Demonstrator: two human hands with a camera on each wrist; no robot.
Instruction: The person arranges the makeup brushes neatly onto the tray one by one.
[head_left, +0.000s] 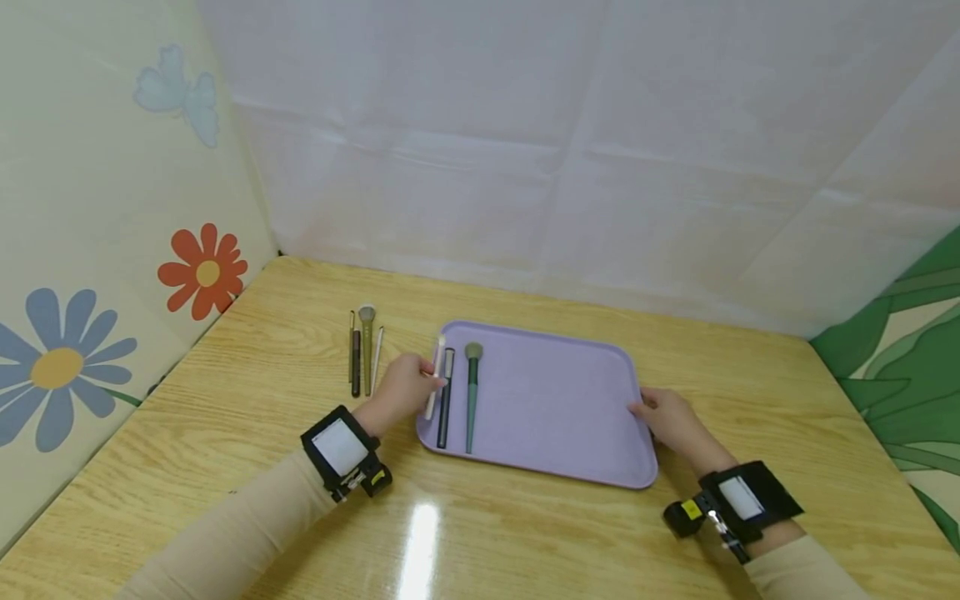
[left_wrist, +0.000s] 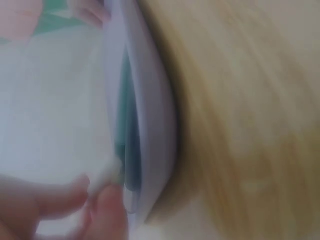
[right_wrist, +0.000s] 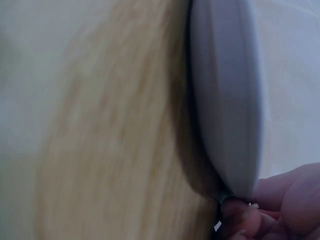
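Note:
A light purple tray (head_left: 555, 400) lies on the wooden table. Over its left end, my left hand (head_left: 405, 385) pinches a slim white makeup brush (head_left: 431, 407) between thumb and fingers, bristles pointing away from me. Right of it on the tray lie a black brush (head_left: 444, 417) and a green makeup brush (head_left: 472, 400), side by side. With thumb and fingers, my right hand (head_left: 670, 417) grips the tray's right rim; the right wrist view shows the fingertips (right_wrist: 240, 217) at the tray's edge. In the blurred left wrist view, the pinching fingers (left_wrist: 111, 212) are close beside the tray wall.
Left of the tray, several more brushes lie on the table, among them an olive-gold one (head_left: 367, 350), a dark one (head_left: 356, 362) and a thin white one (head_left: 377, 362). A white sheet (head_left: 540, 167) hangs behind the table, and a flower-printed panel (head_left: 97, 250) stands at left.

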